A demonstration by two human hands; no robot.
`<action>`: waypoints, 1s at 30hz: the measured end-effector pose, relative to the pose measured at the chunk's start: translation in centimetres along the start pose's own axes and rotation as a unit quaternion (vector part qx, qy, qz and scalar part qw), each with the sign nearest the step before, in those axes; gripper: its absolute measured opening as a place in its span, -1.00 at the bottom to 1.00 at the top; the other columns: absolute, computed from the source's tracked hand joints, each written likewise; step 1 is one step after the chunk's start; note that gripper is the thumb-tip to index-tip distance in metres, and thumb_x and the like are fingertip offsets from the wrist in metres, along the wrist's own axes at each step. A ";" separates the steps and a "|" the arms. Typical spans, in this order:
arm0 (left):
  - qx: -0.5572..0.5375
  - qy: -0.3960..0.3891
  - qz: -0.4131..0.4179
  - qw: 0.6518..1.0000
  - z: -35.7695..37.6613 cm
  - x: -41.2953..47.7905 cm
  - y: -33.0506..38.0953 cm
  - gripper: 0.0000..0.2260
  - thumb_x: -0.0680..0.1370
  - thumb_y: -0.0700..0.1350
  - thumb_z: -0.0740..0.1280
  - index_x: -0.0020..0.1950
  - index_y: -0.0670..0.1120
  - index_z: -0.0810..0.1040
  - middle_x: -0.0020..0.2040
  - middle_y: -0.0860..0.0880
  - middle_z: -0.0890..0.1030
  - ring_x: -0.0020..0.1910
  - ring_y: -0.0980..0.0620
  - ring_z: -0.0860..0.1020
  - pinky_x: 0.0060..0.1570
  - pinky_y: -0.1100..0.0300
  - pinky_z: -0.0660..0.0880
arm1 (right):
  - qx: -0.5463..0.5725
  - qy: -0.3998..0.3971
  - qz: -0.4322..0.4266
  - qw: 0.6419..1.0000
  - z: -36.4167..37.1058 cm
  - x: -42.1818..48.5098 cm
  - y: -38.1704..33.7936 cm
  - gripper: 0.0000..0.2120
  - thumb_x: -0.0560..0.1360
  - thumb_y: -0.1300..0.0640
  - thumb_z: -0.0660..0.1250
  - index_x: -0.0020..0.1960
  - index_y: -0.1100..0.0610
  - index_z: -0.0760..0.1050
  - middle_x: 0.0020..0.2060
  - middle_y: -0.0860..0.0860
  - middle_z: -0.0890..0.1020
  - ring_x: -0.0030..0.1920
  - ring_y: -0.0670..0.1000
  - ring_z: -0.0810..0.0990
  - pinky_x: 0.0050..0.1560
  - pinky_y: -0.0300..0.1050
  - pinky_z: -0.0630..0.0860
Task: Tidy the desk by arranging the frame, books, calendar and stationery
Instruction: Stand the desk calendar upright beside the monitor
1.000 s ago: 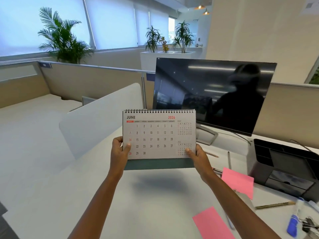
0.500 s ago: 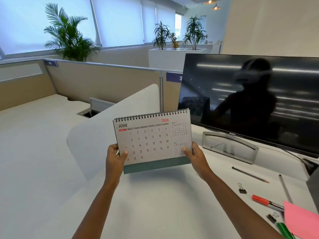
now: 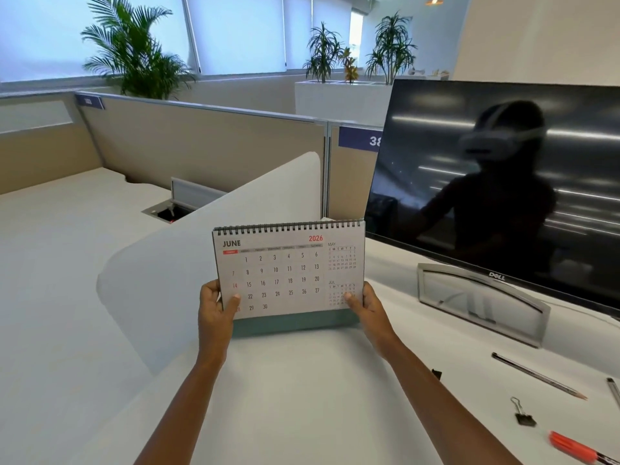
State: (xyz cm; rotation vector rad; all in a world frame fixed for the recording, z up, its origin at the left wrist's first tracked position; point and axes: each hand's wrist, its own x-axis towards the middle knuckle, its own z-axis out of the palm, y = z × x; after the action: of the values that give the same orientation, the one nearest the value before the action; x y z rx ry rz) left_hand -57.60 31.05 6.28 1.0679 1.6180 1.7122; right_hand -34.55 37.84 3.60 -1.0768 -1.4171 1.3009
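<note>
Both my left hand and right hand pinch the white spiral-bound paper calendar, now lowered nearly onto the white desk below them.

Head camera looks forward-down, close over desk.

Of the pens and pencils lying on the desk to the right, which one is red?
The marker in the lower right corner. The long pencil before the monitor stand is dark, and the pen at the right edge is grey.
</note>
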 end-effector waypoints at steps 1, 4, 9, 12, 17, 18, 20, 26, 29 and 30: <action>0.007 0.000 -0.001 1.000 0.1 -0.1 -0.6 -0.81 0.58 -0.30 0.18 0.14 -0.11 0.26 0.16 -0.10 0.45 0.10 -0.07 0.46 0.10 0.01 0.48 | -0.002 -0.002 0.001 1.000 0.0 0.3 0.1 -0.80 0.58 0.18 0.15 0.20 0.08 0.30 0.17 0.03 0.49 0.19 -0.01 0.45 0.04 -0.27 0.49; 0.053 -0.002 -0.018 0.998 0.2 -0.6 -2.9 -0.84 0.59 -0.22 0.19 0.16 -0.14 0.30 0.23 -0.13 0.47 0.13 -0.07 0.44 0.13 0.09 0.42 | -0.018 -0.006 0.006 1.000 0.2 0.7 0.6 -0.81 0.59 0.16 0.13 0.20 0.09 0.30 0.14 -0.02 0.48 0.17 -0.04 0.44 -0.04 -0.35 0.49; 0.142 -0.016 -0.019 0.990 0.3 -0.7 -4.1 -0.84 0.60 -0.12 0.16 0.16 -0.11 0.31 0.27 -0.14 0.48 0.07 -0.06 0.43 0.13 0.08 0.41 | -0.074 0.018 0.007 0.997 0.0 0.9 2.4 -0.72 0.59 0.14 0.12 0.20 0.31 0.31 0.14 -0.02 0.49 0.21 -0.01 0.42 -0.02 -0.37 0.45; 0.193 -0.001 -0.002 0.981 0.2 -0.8 -4.1 -0.81 0.60 -0.10 0.15 0.15 -0.18 0.32 0.25 -0.16 0.50 -0.01 -0.06 0.44 0.04 0.09 0.42 | -0.100 0.025 0.008 0.995 0.2 0.9 2.2 -0.74 0.60 0.13 0.11 0.20 0.28 0.33 0.12 -0.05 0.48 0.17 -0.03 0.42 0.12 -0.23 0.38; 0.225 0.027 0.014 0.974 0.5 -1.0 -4.4 -0.77 0.60 -0.12 0.16 0.16 -0.26 0.32 0.20 -0.20 0.53 0.06 -0.23 0.52 0.00 0.02 0.46 | -0.145 0.026 0.008 0.989 0.3 0.2 2.0 -0.70 0.61 0.12 0.07 0.25 0.27 0.32 0.09 -0.06 0.44 0.11 -0.05 0.39 0.09 -0.23 0.33; 0.230 0.033 0.016 0.972 0.6 -1.1 -4.4 -0.78 0.60 -0.14 0.16 0.15 -0.26 0.32 0.19 -0.21 0.54 0.05 -0.24 0.52 -0.01 0.02 0.46 | -0.152 0.025 0.010 0.988 0.2 0.1 2.0 -0.70 0.61 0.11 0.07 0.25 0.27 0.31 0.09 -0.06 0.43 0.10 -0.05 0.38 0.08 -0.23 0.33; 0.241 0.042 0.025 0.969 0.8 -1.3 -4.5 -0.81 0.60 -0.17 0.16 0.12 -0.28 0.30 0.16 -0.24 0.54 0.01 -0.25 0.52 -0.07 0.03 0.46 | -0.158 0.023 0.013 0.987 0.2 -0.1 2.0 -0.69 0.61 0.11 0.07 0.25 0.28 0.31 0.08 -0.05 0.44 0.10 -0.05 0.38 0.08 -0.22 0.33; 0.233 0.055 0.033 0.970 1.0 -1.7 -4.5 -0.77 0.59 -0.19 0.18 0.19 -0.28 0.32 0.18 -0.24 0.53 0.07 -0.24 0.50 -0.05 0.09 0.43 | -0.129 0.034 0.002 0.991 0.1 -0.3 2.4 -0.75 0.60 0.11 0.10 0.20 0.23 0.36 0.10 -0.06 0.47 0.13 -0.04 0.41 0.13 -0.16 0.38; 0.206 0.059 0.031 0.976 0.8 -2.0 -4.3 -0.71 0.61 -0.15 0.15 0.30 -0.21 0.27 0.24 -0.20 0.49 0.12 -0.20 0.49 0.07 0.01 0.47 | -0.091 0.031 -0.009 0.995 0.1 -0.3 2.6 -0.86 0.59 0.13 0.13 0.13 0.08 0.36 0.11 -0.04 0.50 0.16 -0.03 0.44 0.16 -0.15 0.41; 0.195 0.061 0.029 0.978 0.7 -2.0 -4.2 -0.69 0.61 -0.13 0.13 0.32 -0.19 0.24 0.26 -0.20 0.48 0.13 -0.20 0.49 0.08 0.01 0.48 | -0.082 0.031 -0.010 0.996 0.1 -0.4 2.6 -0.87 0.59 0.14 0.14 0.13 0.06 0.35 0.11 -0.03 0.51 0.16 -0.03 0.45 0.17 -0.14 0.41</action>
State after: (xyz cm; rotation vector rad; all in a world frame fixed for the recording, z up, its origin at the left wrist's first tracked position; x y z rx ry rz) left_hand -56.51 30.32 1.76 1.2180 2.0813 1.5577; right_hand -34.47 37.62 1.03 -1.1988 -1.5048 1.1430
